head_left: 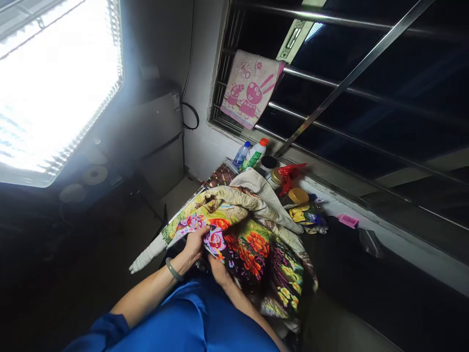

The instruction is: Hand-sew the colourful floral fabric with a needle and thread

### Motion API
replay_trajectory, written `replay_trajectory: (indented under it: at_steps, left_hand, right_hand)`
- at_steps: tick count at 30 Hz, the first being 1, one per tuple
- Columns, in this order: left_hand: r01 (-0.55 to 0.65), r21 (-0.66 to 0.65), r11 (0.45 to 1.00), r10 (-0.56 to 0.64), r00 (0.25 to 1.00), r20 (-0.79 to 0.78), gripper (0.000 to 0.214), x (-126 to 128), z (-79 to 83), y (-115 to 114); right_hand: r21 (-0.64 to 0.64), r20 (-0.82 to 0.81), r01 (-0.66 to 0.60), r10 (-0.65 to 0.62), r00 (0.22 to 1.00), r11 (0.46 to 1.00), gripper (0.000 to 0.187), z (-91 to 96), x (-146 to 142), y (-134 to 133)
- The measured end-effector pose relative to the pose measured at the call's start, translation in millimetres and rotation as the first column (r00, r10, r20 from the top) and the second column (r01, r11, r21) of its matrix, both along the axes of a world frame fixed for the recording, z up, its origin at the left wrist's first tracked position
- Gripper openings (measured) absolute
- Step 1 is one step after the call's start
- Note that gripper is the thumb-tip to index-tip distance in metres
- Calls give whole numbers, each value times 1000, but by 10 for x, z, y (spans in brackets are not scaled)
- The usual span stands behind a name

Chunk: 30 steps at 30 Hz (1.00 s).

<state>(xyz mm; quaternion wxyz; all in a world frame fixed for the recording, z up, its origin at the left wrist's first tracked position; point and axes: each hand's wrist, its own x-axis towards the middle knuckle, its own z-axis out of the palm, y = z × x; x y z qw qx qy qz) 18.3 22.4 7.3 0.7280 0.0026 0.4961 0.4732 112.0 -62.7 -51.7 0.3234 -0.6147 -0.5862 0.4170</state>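
Seemingly, arranging is the step: the left hand [195,243] pinches the flowered cloth [257,244] over the table's [222,174] near edge, the right hand's [220,270] grip I cannot tell, and next probably needs steady tension.

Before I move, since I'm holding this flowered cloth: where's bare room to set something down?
Probably the dark surface right of the flowered cloth, in front of the pink item, though dimness hides detail. A pale floor strip shows between fridge and cloth. It's crowded beyond the cloth, toward the window: bottles, jars, red bag.
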Motion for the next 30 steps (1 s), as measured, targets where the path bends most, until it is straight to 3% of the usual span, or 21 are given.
replay_trajectory:
  at_steps: [3, 5, 6, 8, 10, 13, 17, 19, 21, 25, 28, 30]
  left_hand:
    - [4, 18, 1000, -2, 998, -70, 22, -29, -21, 44]
    - [11, 25, 1000, -8, 992, -124, 22, -50, -49, 44]
    - [18, 25, 1000, -14, 989, -144, 22, -58, -64, 36]
    - [29, 30, 999, -24, 987, -157, 24, -68, -92, 11]
    - [26, 48, 998, -20, 991, -136, 26, -71, -110, -17]
    - [10, 61, 998, -4, 995, -100, 28, -74, -121, -47]
    - [6, 88, 996, -1, 998, -61, 32, -86, -127, -72]
    - [12, 92, 996, -9, 999, -41, 36, -89, -138, -83]
    - [19, 81, 997, -17, 1000, -20, 36, -90, -157, -91]
    - [31, 63, 998, -33, 999, 28, 36, -92, -182, -98]
    - [44, 46, 998, -46, 997, 58, 38, -99, -174, -99]
    - [48, 45, 998, -52, 995, 81, 40, -105, -164, -102]
  right_hand:
    - [-62, -85, -246, 241, 967, 967, 42, 253, 39, -134]
    - [-72, -166, -334, 319, 933, 940, 34, 474, 132, -118]
    - [-48, -167, -290, 279, 946, 956, 33, 572, 182, -51]
    - [84, -63, -54, 59, 996, 995, 32, 700, 263, 183]
    - [216, 51, 109, -123, 991, 970, 26, 715, 303, 473]
    - [194, 85, 83, -101, 991, 977, 16, 599, 292, 792]
    - [166, 37, 31, -38, 999, 986, 14, 471, 242, 866]
    - [142, -38, 54, -49, 998, 988, 17, 480, 224, 854]
    - [39, -209, 96, -86, 974, 995, 25, 536, 213, 866]
    - [-197, -597, 68, -175, 783, 978, 44, 746, 244, 949]
    - [-146, -700, 127, -193, 687, 981, 47, 904, 306, 977]
    - [-84, -698, 187, -192, 690, 979, 45, 965, 344, 959]
